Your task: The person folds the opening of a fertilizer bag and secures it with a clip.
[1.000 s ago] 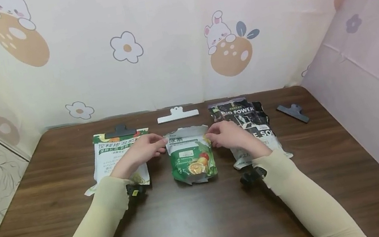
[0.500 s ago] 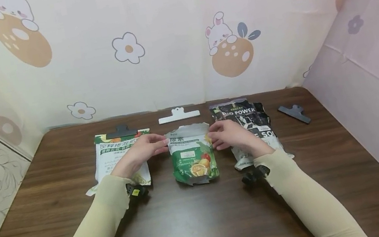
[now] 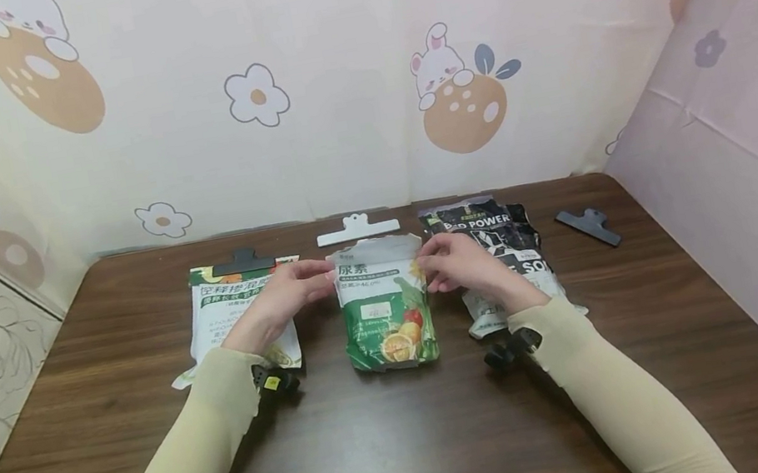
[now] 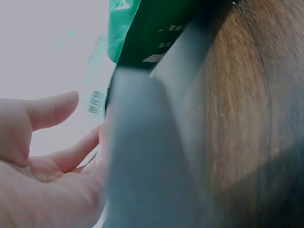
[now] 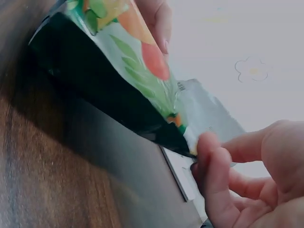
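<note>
- So the bag (image 3: 386, 307), green and white with fruit printed on it, is being held around the middle of the table (image 3: 402, 452), closer to the far edge than the near one. Its uneven top is pointing toward the far edge; how steeply it's leaning can't really be told.
- On the right side of the bag, up near the top, a pinch is being kept by the right hand (image 3: 456, 263), thumb against finger, pretty clear in the right wrist view.
- The bag's left side, also up high, is being touched by the fingers of the left hand (image 3: 288, 289). The thumb is standing apart from the nearest finger, and whether the bag is being squeezed there can't be told, as part of the spot is being hidden by a blurry grey shape (image 4: 142, 152).
- Toward the table's far left corner, the white bag (image 3: 228, 309) is being gripped along its top by a black clip (image 3: 243, 262).
- Toward the far right corner, some black packaging (image 3: 501, 240) is being partly covered by the right hand.
- The white clip (image 3: 357, 228) is lying along the far edge, beyond the bag.
- The grey clip (image 3: 589, 226) is lying aslant near the far right corner.
- Pale sleeves (image 3: 201, 437) are being worn.
</note>
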